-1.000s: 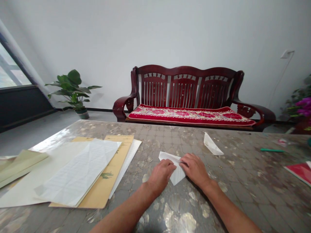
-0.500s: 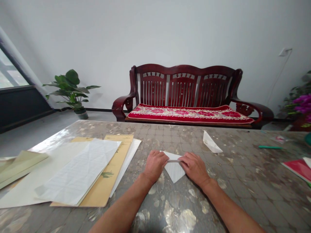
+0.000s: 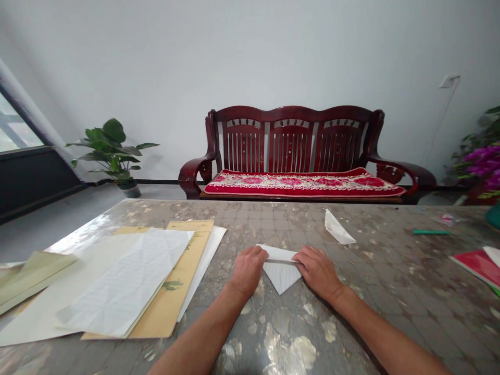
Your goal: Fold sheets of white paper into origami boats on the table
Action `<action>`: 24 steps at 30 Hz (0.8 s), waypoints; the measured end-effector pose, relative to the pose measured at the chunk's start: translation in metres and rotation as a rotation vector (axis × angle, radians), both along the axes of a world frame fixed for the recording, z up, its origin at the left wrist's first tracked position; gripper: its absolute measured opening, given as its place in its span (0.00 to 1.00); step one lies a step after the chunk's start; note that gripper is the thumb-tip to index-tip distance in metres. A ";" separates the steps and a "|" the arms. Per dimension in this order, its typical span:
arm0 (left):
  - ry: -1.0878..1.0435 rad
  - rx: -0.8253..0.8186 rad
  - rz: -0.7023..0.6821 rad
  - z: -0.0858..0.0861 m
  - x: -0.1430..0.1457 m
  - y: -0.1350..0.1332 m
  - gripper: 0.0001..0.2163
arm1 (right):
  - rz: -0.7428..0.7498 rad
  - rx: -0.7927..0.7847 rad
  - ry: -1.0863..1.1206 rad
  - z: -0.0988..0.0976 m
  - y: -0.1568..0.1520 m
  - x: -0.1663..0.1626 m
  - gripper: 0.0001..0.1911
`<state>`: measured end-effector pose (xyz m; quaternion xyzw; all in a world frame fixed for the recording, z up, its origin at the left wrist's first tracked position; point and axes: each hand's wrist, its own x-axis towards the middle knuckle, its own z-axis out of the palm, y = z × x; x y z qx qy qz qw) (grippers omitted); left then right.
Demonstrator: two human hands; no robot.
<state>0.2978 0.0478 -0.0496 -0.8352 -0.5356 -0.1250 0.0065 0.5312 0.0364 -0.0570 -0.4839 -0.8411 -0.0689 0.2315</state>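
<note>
The left hand (image 3: pixel 247 269) and right hand (image 3: pixel 319 270) press curled fingers onto opposite ends of a folded white lined paper (image 3: pixel 280 273), lying flat on the mottled grey-brown table (image 3: pixel 390 291).

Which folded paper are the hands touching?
The lined, pointed folded paper between the left hand and right hand; the smaller folded piece lies untouched farther back on the table.

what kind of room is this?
Probably a home living room: a carved wooden bench with a red cushion against the wall, a potted plant on the floor, and a table strewn with paper sheets.
</note>
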 end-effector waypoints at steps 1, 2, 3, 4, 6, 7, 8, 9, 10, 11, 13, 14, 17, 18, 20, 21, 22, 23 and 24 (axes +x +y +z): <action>0.000 -0.005 0.003 0.000 0.000 -0.001 0.06 | 0.014 0.017 -0.022 0.000 -0.001 0.001 0.06; -0.002 -0.011 0.006 0.001 0.000 -0.001 0.06 | 0.027 0.033 -0.045 0.000 -0.002 0.003 0.07; -0.005 -0.016 0.008 0.001 -0.001 -0.002 0.07 | 0.040 0.048 -0.069 0.000 -0.003 0.004 0.08; -0.010 -0.021 0.011 0.001 -0.001 -0.002 0.07 | 0.050 0.062 -0.092 0.000 -0.004 0.006 0.08; -0.020 -0.026 0.021 0.001 -0.001 -0.002 0.07 | 0.058 0.089 -0.131 0.000 -0.007 0.010 0.08; -0.024 -0.026 0.024 0.000 -0.001 -0.002 0.07 | 0.058 0.101 -0.147 0.001 -0.009 0.012 0.08; -0.029 -0.023 0.023 0.000 -0.002 -0.001 0.07 | 0.055 0.111 -0.159 0.001 -0.010 0.013 0.08; -0.036 -0.014 0.018 -0.001 -0.002 0.000 0.08 | 0.052 0.122 -0.169 0.001 -0.012 0.014 0.09; -0.048 -0.002 0.010 -0.003 -0.003 0.000 0.08 | 0.050 0.131 -0.178 0.001 -0.013 0.015 0.09; -0.063 0.014 -0.001 -0.004 -0.003 0.001 0.08 | 0.049 0.136 -0.187 0.002 -0.015 0.015 0.09; -0.102 0.051 -0.014 -0.007 -0.005 0.004 0.10 | 0.048 0.138 -0.205 0.003 -0.016 0.015 0.10; -0.120 0.070 -0.017 -0.009 -0.007 0.005 0.11 | 0.047 0.136 -0.215 0.003 -0.017 0.015 0.10; -0.156 0.120 -0.027 -0.012 -0.011 0.007 0.13 | 0.059 0.132 -0.260 0.005 -0.018 0.014 0.10; -0.164 0.132 -0.026 -0.012 -0.012 0.008 0.14 | 0.064 0.133 -0.276 0.006 -0.018 0.013 0.10; -0.176 0.138 -0.011 -0.010 -0.014 0.008 0.14 | 0.070 0.138 -0.302 0.006 -0.018 0.013 0.10; -0.179 0.132 0.006 -0.008 -0.015 0.008 0.14 | 0.070 0.140 -0.311 0.006 -0.018 0.012 0.10; -0.179 0.121 0.028 -0.006 -0.015 0.008 0.13 | 0.069 0.143 -0.319 0.006 -0.018 0.012 0.10; -0.177 0.108 0.056 -0.003 -0.015 0.008 0.12 | 0.066 0.144 -0.326 0.006 -0.018 0.012 0.09; -0.174 0.093 0.084 -0.001 -0.016 0.008 0.11 | 0.064 0.143 -0.334 0.007 -0.018 0.011 0.09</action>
